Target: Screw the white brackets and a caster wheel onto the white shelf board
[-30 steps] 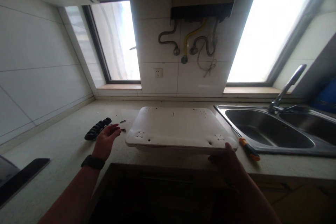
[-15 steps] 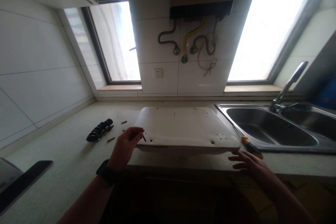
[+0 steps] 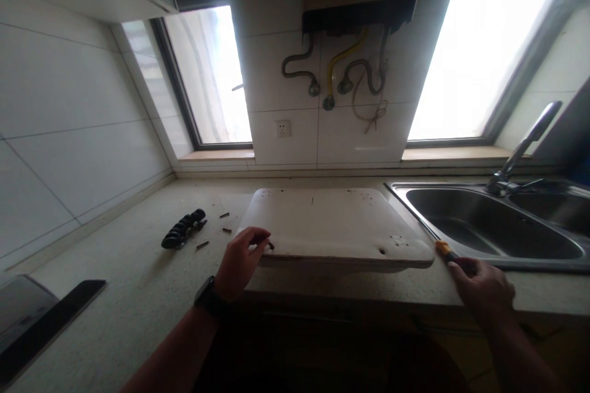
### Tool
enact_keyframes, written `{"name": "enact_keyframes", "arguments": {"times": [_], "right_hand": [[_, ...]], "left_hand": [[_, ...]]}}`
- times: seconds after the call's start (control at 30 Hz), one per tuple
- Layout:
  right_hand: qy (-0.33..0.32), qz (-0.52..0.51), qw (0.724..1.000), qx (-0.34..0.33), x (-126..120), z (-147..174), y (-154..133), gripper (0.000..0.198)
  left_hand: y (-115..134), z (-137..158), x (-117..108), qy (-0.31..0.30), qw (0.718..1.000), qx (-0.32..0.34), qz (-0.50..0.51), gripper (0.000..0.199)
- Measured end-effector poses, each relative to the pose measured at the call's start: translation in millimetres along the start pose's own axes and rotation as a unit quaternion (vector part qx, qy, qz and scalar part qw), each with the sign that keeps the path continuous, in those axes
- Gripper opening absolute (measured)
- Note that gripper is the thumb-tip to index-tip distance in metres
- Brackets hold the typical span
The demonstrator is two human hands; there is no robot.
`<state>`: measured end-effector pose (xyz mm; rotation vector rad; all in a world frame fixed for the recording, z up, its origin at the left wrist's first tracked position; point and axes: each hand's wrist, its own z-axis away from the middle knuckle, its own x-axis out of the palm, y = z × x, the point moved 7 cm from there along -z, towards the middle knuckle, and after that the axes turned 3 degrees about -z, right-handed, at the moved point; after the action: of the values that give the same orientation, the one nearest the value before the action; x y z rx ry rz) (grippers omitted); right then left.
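In the head view, a white board (image 3: 322, 224) with rounded corners and small holes lies flat on the counter. At its near left corner my left hand (image 3: 240, 256) pinches a small dark screw (image 3: 271, 246), its tip at or beside a hole there; the fingers partly hide the contact. To the right of the board, my right hand (image 3: 483, 287) is closed around the handle of a screwdriver (image 3: 445, 250) with a yellow and black grip. Its metal shaft points away along the sink's edge.
Loose screws (image 3: 203, 245) and a black ribbed object (image 3: 184, 229) lie on the counter left of the board. A steel sink (image 3: 488, 221) with a faucet (image 3: 525, 141) is at right. A dark flat object (image 3: 55, 319) sits at far left. Pipes (image 3: 299, 67) hang on the wall.
My right hand has gone from open beside the board's corner to gripping the screwdriver handle. My left hand has brought the screw down to the near left hole. The view has shifted slightly.
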<state>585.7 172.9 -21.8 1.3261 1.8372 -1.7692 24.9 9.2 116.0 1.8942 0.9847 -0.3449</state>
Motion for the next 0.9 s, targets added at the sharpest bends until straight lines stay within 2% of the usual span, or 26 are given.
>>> {"name": "enact_keyframes", "arguments": {"times": [0.1,0.2,0.37,0.47,0.57,0.7,0.9], "right_hand": [[0.015,0.065,0.998,-0.017,6,0,-2,0.061],[0.020,0.097,0.995,0.002,6,0,-1,0.064],[-0.021,0.111,0.993,0.039,12,-8,10,0.064],[-0.033,0.120,0.992,0.017,16,-12,12,0.056],[-0.031,0.111,0.993,-0.007,15,-13,11,0.050],[-0.029,0.090,0.995,-0.016,10,-11,7,0.049],[-0.010,0.088,0.994,-0.061,4,0,-5,0.049]], "left_hand": [[2,1,-1,-0.010,1.000,0.017,-0.022,0.018],[5,3,2,-0.031,0.999,0.037,-0.024,0.019],[13,8,9,-0.063,0.993,0.091,-0.037,0.021],[16,9,11,-0.085,0.989,0.114,-0.048,0.028],[15,8,6,-0.080,0.986,0.129,-0.074,0.035],[17,8,1,-0.059,0.975,0.166,-0.133,0.029],[21,14,3,-0.064,0.971,0.196,-0.123,0.027]]}}
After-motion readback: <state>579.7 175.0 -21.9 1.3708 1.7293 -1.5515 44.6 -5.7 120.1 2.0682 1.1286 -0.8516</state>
